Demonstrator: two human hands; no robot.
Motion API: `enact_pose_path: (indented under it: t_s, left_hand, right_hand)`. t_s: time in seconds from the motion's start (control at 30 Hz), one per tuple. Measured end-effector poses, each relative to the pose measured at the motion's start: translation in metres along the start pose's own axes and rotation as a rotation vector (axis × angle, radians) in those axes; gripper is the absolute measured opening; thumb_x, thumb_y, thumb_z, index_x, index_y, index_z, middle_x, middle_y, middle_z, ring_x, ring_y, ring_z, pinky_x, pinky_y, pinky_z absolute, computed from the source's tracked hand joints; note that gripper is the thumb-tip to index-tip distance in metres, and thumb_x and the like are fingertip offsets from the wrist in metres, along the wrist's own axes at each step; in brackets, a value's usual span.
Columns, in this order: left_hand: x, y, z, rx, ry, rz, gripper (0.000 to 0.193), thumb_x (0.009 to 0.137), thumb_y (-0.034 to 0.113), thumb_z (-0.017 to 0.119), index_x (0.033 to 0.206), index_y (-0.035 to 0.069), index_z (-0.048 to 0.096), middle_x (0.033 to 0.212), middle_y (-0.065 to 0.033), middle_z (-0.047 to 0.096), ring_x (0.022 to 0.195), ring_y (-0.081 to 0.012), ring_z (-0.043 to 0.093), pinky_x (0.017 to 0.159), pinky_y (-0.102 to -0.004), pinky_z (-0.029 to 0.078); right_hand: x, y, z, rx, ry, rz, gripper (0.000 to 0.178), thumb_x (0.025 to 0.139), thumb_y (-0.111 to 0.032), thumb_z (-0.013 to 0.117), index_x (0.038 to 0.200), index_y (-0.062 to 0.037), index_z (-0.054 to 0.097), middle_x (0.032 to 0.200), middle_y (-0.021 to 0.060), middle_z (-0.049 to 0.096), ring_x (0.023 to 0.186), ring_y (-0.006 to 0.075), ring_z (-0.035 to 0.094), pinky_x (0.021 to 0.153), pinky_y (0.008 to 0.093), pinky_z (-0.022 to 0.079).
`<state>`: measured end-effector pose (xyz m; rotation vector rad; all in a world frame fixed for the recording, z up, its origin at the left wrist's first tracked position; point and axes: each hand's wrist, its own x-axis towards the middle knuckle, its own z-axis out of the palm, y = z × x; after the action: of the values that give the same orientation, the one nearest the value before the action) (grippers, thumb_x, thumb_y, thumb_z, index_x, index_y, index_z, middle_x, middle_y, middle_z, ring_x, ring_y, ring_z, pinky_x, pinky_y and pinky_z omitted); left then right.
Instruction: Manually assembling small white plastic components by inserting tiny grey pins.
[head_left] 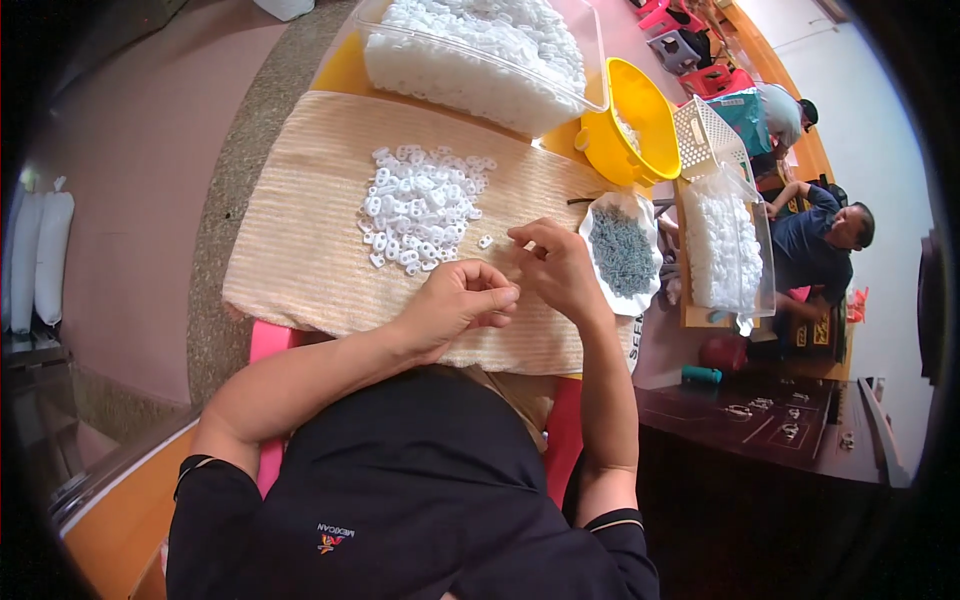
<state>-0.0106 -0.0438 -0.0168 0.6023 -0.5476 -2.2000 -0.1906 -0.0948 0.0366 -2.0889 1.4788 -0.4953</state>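
On the striped, cream-coloured cloth [290,215] lies a loose heap of small white plastic pieces with holes [420,205]. One single white piece [486,241] sits apart, to the right of the heap. My left hand [455,308] is closed in front of the heap, thumb and forefinger pressed together; whatever is between them is too small to make out. Just to its right, my right hand [560,268] hovers above the cloth near the single piece, its fingers curved and apart, nothing visible in them. Beside that hand, a white-lined dish [650,280] holds many small grey metal parts [622,250].
A clear bin [480,90] of white pieces stands at the back, with a yellow bucket [665,150] to its right. Further right are a white perforated basket [700,135] and another filled clear bin [765,285]. Two people [825,225] sit beyond.
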Motion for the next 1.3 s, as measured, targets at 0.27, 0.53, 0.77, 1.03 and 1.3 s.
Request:
enact_pose_path:
  t_s: [0.27,0.53,0.77,1.03,1.3]
  left_hand:
    - [-0.001,-0.007,0.0,0.039,0.006,0.036,0.01,0.088,0.008,0.067,0.093,0.002,0.061,0.089,-0.0054,0.063,0.08,-0.0127,0.063,0.072,-0.0259,0.055]
    - [-0.001,-0.007,0.001,0.025,0.041,0.03,0.011,0.09,0.01,0.065,0.096,0.003,0.059,0.09,-0.0053,0.063,0.079,-0.0124,0.063,0.071,-0.0261,0.055]
    - [-0.005,-0.001,0.007,-0.091,0.151,0.065,0.018,0.094,0.017,0.061,0.105,0.004,0.056,0.093,-0.0047,0.062,0.079,-0.0103,0.061,0.071,-0.0261,0.055]
    - [-0.005,-0.004,0.007,-0.064,0.115,0.085,0.015,0.094,0.018,0.059,0.101,0.005,0.058,0.091,-0.0035,0.063,0.08,-0.0094,0.061,0.071,-0.0258,0.056]
    - [-0.004,0.002,0.005,-0.099,0.057,0.045,0.013,0.095,0.018,0.059,0.097,0.005,0.06,0.085,-0.0027,0.065,0.077,-0.0101,0.064,0.068,-0.0244,0.057]
  right_hand:
    - [0.01,-0.014,0.017,-0.25,-0.018,-0.118,0.017,0.081,-0.013,0.067,0.094,-0.0036,0.069,0.087,0.0118,0.063,0.074,0.0277,0.064,0.066,0.0351,0.05]
    - [0.003,-0.006,0.016,-0.075,0.004,-0.011,0.012,0.08,-0.009,0.069,0.087,0.0001,0.065,0.079,0.0079,0.064,0.071,0.0189,0.064,0.063,0.0305,0.05]
    - [-0.024,-0.012,0.016,0.59,0.013,0.167,0.008,0.088,-0.004,0.065,0.09,0.0038,0.063,0.077,0.0039,0.065,0.069,0.0084,0.061,0.063,0.0213,0.05]
    - [-0.041,-0.014,0.022,0.76,0.053,0.149,0.011,0.09,-0.004,0.063,0.096,0.0049,0.063,0.081,0.0082,0.067,0.072,0.0114,0.065,0.065,0.0246,0.055]
    - [-0.048,-0.008,0.023,0.89,0.037,0.13,0.016,0.088,-0.001,0.064,0.103,0.0055,0.063,0.087,0.0091,0.067,0.076,0.013,0.065,0.068,0.026,0.056]
